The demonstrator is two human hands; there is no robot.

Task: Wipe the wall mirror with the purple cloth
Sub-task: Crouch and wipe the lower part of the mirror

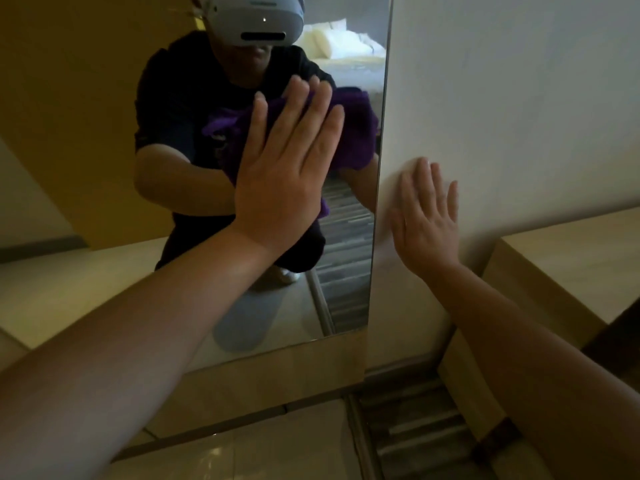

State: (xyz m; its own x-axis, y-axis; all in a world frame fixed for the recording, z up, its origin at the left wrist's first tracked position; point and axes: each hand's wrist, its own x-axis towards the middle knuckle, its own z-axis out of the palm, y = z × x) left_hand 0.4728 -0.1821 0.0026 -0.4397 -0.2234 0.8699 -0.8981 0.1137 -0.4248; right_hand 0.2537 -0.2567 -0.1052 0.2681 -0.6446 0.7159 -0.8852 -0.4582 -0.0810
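Note:
The tall wall mirror (86, 140) fills the left and middle of the head view, and its right edge runs down past the middle. My left hand (287, 168) lies flat with its fingers spread and presses the purple cloth (353, 133) against the glass near that edge. The cloth bunches out to the right of and above my fingers, and my palm hides most of it. On the pale wall (519, 98) just right of the mirror rests my right hand (426, 216), flat and empty. The glass reflects a crouching person in a headset.
A light wooden desk top (571, 251) juts out at the right, close to my right forearm. Below the glass is the mirror's wooden base panel (277, 382). Glossy floor tiles (277, 452) and a striped carpet strip (408, 427) lie underneath.

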